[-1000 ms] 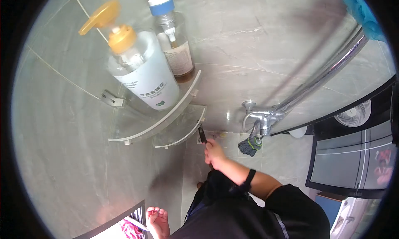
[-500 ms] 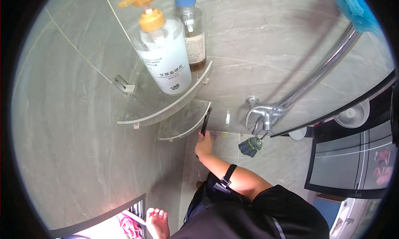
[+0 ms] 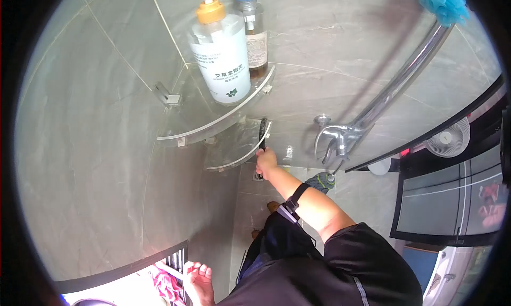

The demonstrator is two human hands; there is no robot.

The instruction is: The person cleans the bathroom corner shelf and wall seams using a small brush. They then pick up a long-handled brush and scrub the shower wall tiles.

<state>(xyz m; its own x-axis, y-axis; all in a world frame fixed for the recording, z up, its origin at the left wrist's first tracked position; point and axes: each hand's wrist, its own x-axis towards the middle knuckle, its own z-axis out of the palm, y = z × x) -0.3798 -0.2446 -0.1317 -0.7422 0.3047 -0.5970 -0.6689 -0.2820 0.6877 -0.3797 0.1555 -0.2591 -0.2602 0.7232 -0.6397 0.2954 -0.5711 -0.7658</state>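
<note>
The black tool (image 3: 262,137) was gripped in the closed fingers of the right hand (image 3: 265,162), its upper end held by the lower corner shelf (image 3: 230,149). The left hand (image 3: 199,282) was held half open, fingers bent.

The white pump bottle (image 3: 222,66), upper left of centre, reads "艾草金银花" and, higher up, "EXTRACT CLEAR" and "BODY WASH" (the finer lines are too small). The print on the neighbouring bottle's label (image 3: 257,50) is illegible.

White fan (image 3: 448,138), blue bath puff (image 3: 443,5)
</note>
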